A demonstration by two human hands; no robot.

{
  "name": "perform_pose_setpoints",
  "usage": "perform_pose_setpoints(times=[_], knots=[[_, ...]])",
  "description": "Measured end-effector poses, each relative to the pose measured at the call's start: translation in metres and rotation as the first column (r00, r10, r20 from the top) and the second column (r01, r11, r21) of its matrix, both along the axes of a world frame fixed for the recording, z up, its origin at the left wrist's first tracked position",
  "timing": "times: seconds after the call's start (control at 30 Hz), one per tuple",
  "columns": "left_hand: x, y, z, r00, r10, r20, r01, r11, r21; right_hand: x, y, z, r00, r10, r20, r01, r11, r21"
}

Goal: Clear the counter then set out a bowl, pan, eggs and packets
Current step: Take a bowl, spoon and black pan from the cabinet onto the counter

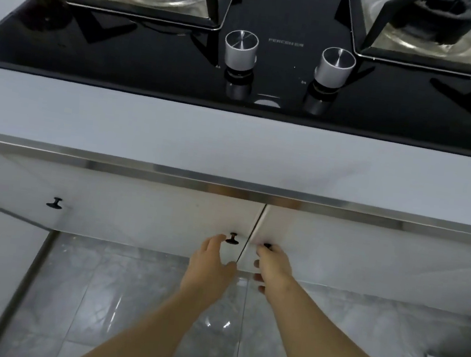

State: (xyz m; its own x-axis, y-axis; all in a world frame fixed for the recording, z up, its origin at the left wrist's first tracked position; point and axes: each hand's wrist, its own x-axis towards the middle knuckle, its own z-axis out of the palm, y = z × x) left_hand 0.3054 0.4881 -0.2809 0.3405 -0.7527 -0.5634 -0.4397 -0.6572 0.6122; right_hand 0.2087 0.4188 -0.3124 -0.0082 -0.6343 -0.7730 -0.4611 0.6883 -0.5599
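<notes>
Early stage. Left hand (211, 262), fingers loosely spread, lies just beside the left door knob (232, 238). Right hand (271, 268) curls round the right door knob (266, 246), below the counter (233, 142) front edge. No bowl, pan, eggs or packets in view; setting-out apparently remains.

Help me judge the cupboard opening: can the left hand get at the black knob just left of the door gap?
Probably yes. The left hand is open, fingertips right beside the knob, nothing between them. The right hand grips the other door's knob, clear of it.
</notes>
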Motion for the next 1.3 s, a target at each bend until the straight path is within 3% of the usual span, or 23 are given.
perform_pose_setpoints(times=[0.1,0.27,0.4,0.53,0.6,0.67,0.77,0.83,0.97,1.07,1.13,1.17,1.27,1.3], knots=[[-0.005,0.008,0.011,0.995,0.075,-0.063,-0.081,0.993,-0.090,-0.011,0.014,0.003,0.998,0.057,0.016,-0.057,0.998,-0.001],[-0.030,0.023,0.038,0.952,-0.076,-0.297,0.016,0.980,-0.199,-0.040,0.054,0.006,0.990,0.141,-0.008,-0.141,0.990,0.007],[-0.059,0.053,0.048,0.947,-0.086,-0.311,0.040,0.988,-0.152,-0.075,0.085,0.013,0.972,0.231,-0.034,-0.229,0.972,0.050],[-0.089,0.080,0.054,0.934,-0.110,-0.341,0.088,0.993,-0.081,-0.122,0.126,0.012,0.986,0.168,0.002,-0.168,0.986,0.020],[-0.115,0.089,0.059,0.922,-0.141,-0.360,0.151,0.989,0.000,-0.151,0.151,0.012,0.996,0.079,0.029,-0.080,0.997,0.024],[-0.154,0.099,0.064,0.906,-0.133,-0.402,0.180,0.980,0.081,-0.184,0.174,0.023,0.986,-0.111,0.122,0.104,0.993,0.061],[-0.212,0.109,0.067,0.864,-0.141,-0.483,0.230,0.964,0.131,-0.227,0.194,0.046,0.855,-0.478,0.203,0.449,0.877,0.173],[-0.254,0.118,0.069,0.847,-0.143,-0.511,0.239,0.963,0.127,-0.263,0.203,0.056,0.761,-0.607,0.228,0.555,0.792,0.255],[-0.325,0.128,0.073,0.800,-0.068,-0.596,0.181,0.974,0.133,-0.327,0.212,0.070,0.610,-0.728,0.313,0.681,0.684,0.261],[-0.358,0.131,0.081,0.775,-0.106,-0.623,0.204,0.975,0.088,-0.352,0.209,0.063,0.488,-0.803,0.343,0.780,0.577,0.241],[-0.373,0.132,0.085,0.762,-0.106,-0.639,0.193,0.979,0.069,-0.367,0.205,0.034,0.467,-0.808,0.360,0.799,0.560,0.219],[-0.377,0.131,0.086,0.761,-0.094,-0.642,0.180,0.981,0.070,-0.369,0.204,0.040,0.509,-0.790,0.342,0.779,0.592,0.207],[-0.374,0.132,0.085,0.808,-0.121,-0.577,0.198,0.978,0.073,-0.363,0.203,0.071,0.506,-0.823,0.259,0.786,0.563,0.254],[-0.369,0.133,0.084,0.821,-0.135,-0.554,0.204,0.977,0.065,-0.359,0.204,0.069,0.551,-0.810,0.202,0.772,0.586,0.245]])
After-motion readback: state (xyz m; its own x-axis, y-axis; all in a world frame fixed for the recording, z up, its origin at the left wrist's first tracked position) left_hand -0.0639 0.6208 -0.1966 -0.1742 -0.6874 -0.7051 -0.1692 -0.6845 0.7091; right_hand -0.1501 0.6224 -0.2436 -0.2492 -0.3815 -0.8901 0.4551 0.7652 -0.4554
